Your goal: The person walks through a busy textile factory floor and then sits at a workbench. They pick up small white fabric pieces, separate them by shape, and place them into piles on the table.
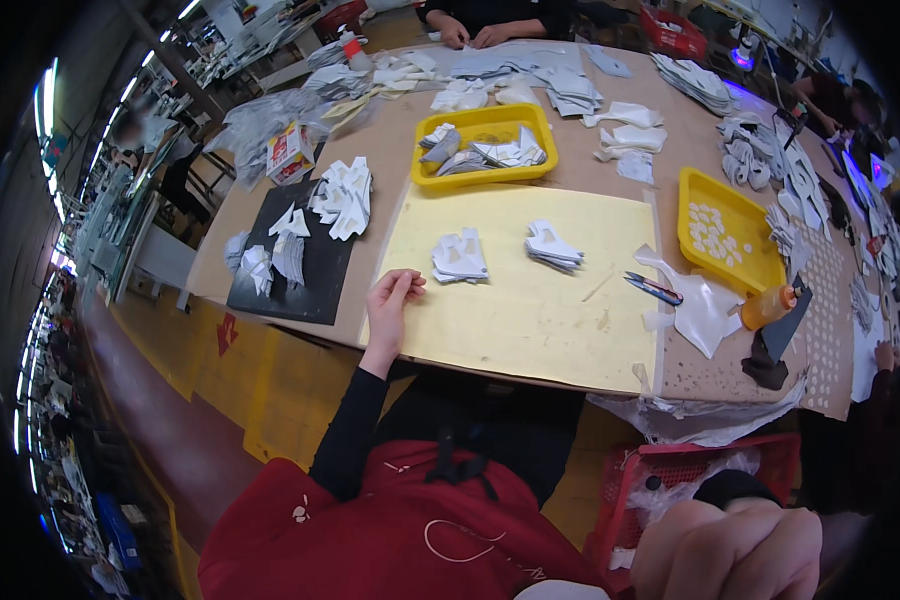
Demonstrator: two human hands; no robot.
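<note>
My left hand point(390, 310) rests at the left edge of a yellow sheet point(510, 330) on the table, its fingers curled together with nothing visible in them. Just right of it lies a stack of white and grey cut pieces point(459, 257). A smaller stack of similar pieces point(554, 246) sits further right on the sheet. My right hand point(730, 550) is raised close to the camera at the lower right, away from the table. Its fingers are folded into a fist, and whatever they may hold is hidden.
Beyond the sheet stands a yellow tray point(485, 180) of cut pieces. Another yellow tray point(735, 275) holds small white pieces. Snips point(654, 289) and an orange bottle point(768, 307) lie nearby. A black board point(305, 270) bears more pieces. Below is a red crate point(620, 500); a co-worker's hands point(473, 36) are opposite.
</note>
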